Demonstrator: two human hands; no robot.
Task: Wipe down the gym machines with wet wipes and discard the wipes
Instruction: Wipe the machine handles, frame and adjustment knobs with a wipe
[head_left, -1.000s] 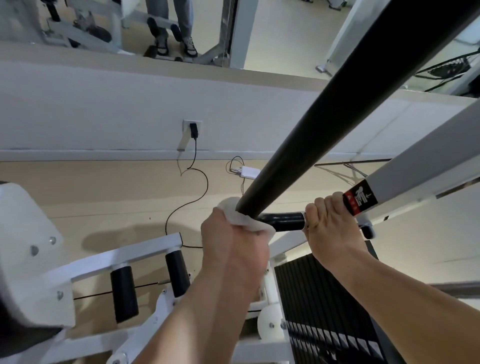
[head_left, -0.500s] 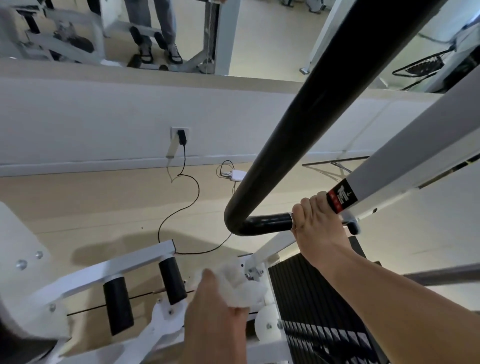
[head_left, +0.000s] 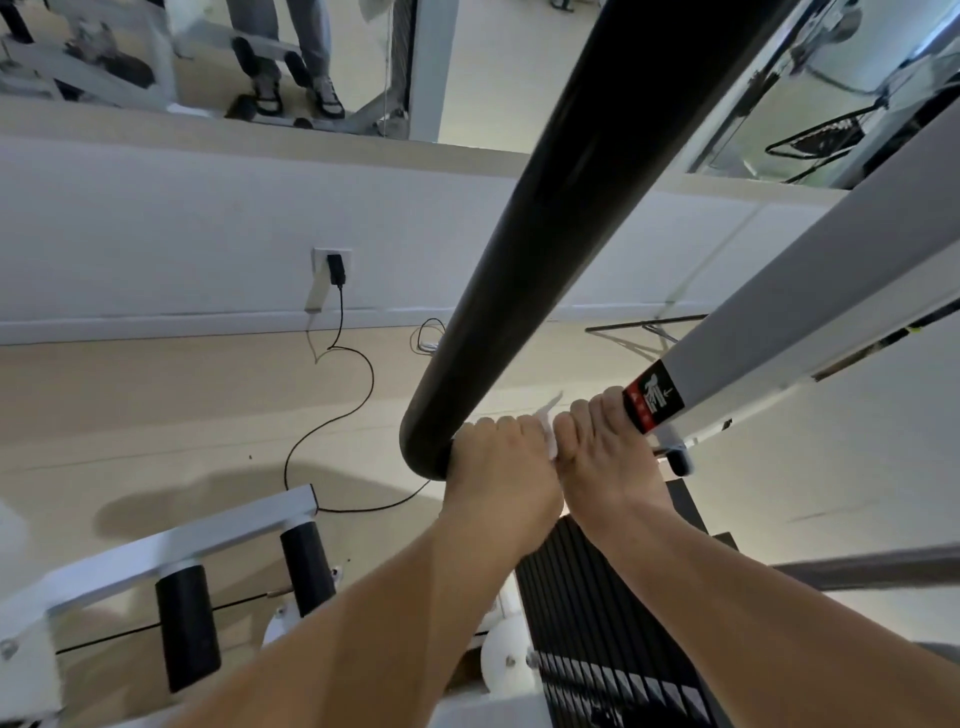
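Beige floor (head_left: 156, 415), black cable (head_left: 363, 395) snaking across it from wall, small wire tangle (head_left: 427, 335) near baseboard, white machine frame (head_left: 171, 545) bottom left.

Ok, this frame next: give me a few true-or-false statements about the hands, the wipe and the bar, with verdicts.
1. Both the left hand and the right hand grip the black bar. True.
2. The wipe lies on the floor. False: it is pressed on the bar under the left hand, with a corner sticking out between the hands.
3. A black cable is plugged into the wall socket. True.
4. The red and black sticker sits next to the left hand. False: it is on the white beam, right beside the right hand.
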